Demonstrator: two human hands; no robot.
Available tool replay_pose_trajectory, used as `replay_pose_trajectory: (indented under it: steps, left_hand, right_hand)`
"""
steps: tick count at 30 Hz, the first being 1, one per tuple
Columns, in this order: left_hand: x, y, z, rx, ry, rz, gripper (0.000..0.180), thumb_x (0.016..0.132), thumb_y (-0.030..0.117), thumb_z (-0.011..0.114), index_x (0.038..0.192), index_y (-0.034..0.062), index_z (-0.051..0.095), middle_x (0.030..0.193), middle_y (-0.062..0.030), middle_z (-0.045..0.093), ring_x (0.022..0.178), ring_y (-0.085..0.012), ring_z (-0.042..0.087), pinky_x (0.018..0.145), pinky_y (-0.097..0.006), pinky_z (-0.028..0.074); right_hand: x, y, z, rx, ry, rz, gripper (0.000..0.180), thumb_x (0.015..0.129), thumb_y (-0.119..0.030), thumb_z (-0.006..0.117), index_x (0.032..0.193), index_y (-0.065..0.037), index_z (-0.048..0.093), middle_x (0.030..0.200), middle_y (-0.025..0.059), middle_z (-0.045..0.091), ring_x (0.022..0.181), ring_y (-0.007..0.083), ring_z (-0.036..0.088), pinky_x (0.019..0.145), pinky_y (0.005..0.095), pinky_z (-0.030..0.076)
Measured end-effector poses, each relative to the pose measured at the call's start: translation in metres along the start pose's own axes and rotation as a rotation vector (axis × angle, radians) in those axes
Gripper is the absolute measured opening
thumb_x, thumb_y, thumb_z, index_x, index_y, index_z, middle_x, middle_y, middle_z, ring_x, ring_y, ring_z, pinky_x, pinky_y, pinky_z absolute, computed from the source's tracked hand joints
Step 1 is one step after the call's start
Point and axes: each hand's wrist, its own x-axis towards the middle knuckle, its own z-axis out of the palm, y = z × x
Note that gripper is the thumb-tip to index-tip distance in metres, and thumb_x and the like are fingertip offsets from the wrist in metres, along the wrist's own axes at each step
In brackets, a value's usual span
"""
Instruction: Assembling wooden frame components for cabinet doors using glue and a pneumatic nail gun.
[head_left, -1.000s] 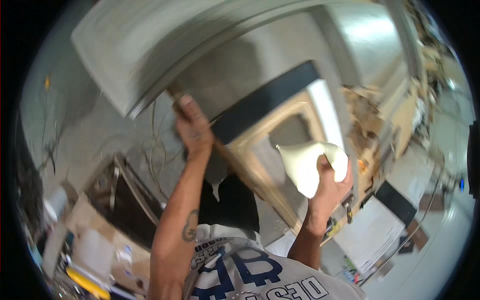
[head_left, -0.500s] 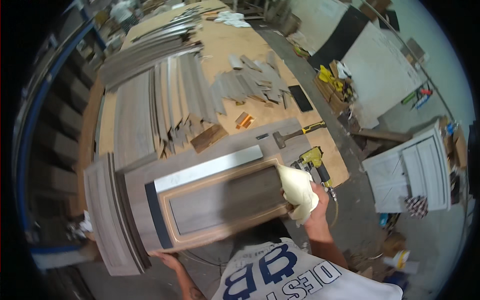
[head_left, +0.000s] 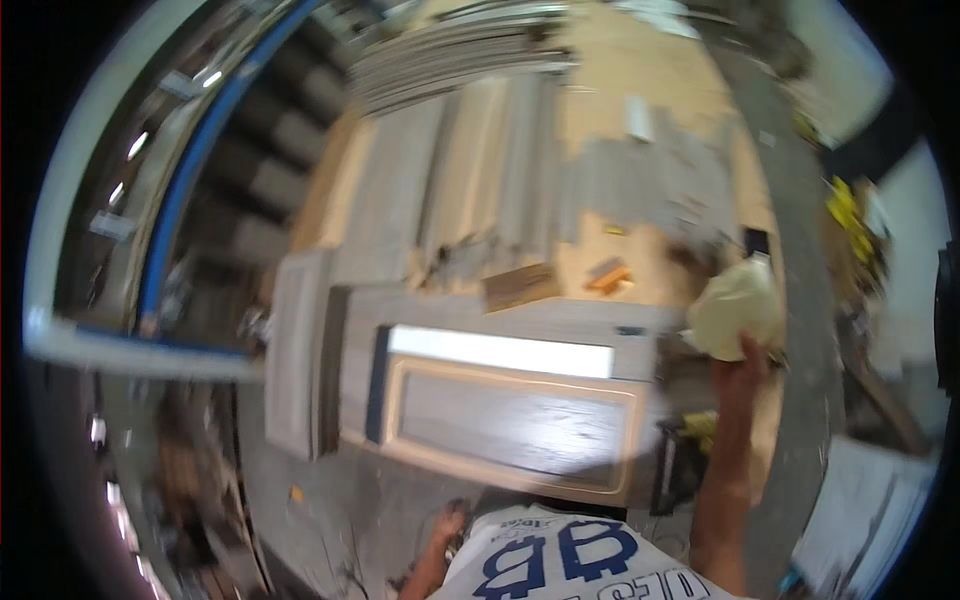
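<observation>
— What is your right hand holding?
— A pale yellow sheet; your fingers are closed on its near edge, most of it lying beyond them. Blur leaves it unclear whether it touches the bench.
— Which way does the framed panel lie from that grip?
— To its left and a little toward your body, apart from the sheet. Its long axis runs leftward, side to side across you.
— Which of your hands looks nearer the panel?
— Your left hand, just off its near long edge, left of the right grip and closer to you. You can't tell how far its fingers spread.
— And around them?
— Left of your right grip, a white strip along the panel's far side; farther out, a brown block.
</observation>
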Motion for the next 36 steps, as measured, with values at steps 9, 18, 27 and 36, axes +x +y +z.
replay_pose_trajectory:
  steps: [9, 18, 27, 36]
  left_hand:
    - [-0.049, 0.099, -0.037, 0.126, 0.17, 0.149, 0.057, 0.092, 0.052, 0.052, 0.102, -0.0016, 0.069, 0.085, -0.0159, 0.071, 0.079, -0.0243, 0.069, 0.072, -0.037, 0.052]
    - [0.039, 0.307, -0.157, -0.141, 0.44, 0.722, 0.045, 0.094, 0.042, 0.058, 0.099, -0.0023, 0.066, 0.085, -0.013, 0.067, 0.081, -0.0151, 0.061, 0.074, -0.031, 0.049]
    - [0.229, 0.402, -0.285, 0.17, 0.846, 0.878, 0.062, 0.089, 0.036, 0.059, 0.13, -0.0095, 0.046, 0.142, -0.0279, 0.042, 0.12, -0.0463, 0.048, 0.104, -0.051, 0.035]
    - [0.206, 0.411, -0.277, 0.2, 0.719, 0.797, 0.063, 0.087, 0.034, 0.057, 0.131, -0.0101, 0.043, 0.139, -0.0363, 0.039, 0.122, -0.0492, 0.044, 0.103, -0.053, 0.034]
  right_hand:
    - [0.071, 0.062, -0.007, -1.38, -0.266, -0.2, 0.054, 0.081, -0.008, 0.069, 0.13, 0.001, 0.049, 0.126, 0.017, 0.058, 0.12, 0.0307, 0.056, 0.099, 0.0385, 0.044]
    - [-0.012, 0.086, 0.037, -1.459, 0.075, -0.38, 0.039, 0.085, -0.013, 0.067, 0.119, 0.003, 0.057, 0.109, 0.0167, 0.064, 0.098, 0.0275, 0.064, 0.089, 0.0359, 0.05]
    - [-0.091, 0.333, 0.275, -1.22, -0.527, -0.043, 0.034, 0.089, -0.02, 0.067, 0.115, 0.001, 0.06, 0.109, 0.0156, 0.067, 0.102, 0.0253, 0.067, 0.088, 0.0341, 0.051]
    - [-0.066, 0.427, 0.328, -1.515, -0.283, -0.085, 0.043, 0.079, -0.02, 0.071, 0.109, 0.01, 0.063, 0.089, 0.0201, 0.067, 0.081, 0.0269, 0.065, 0.074, 0.0359, 0.049]
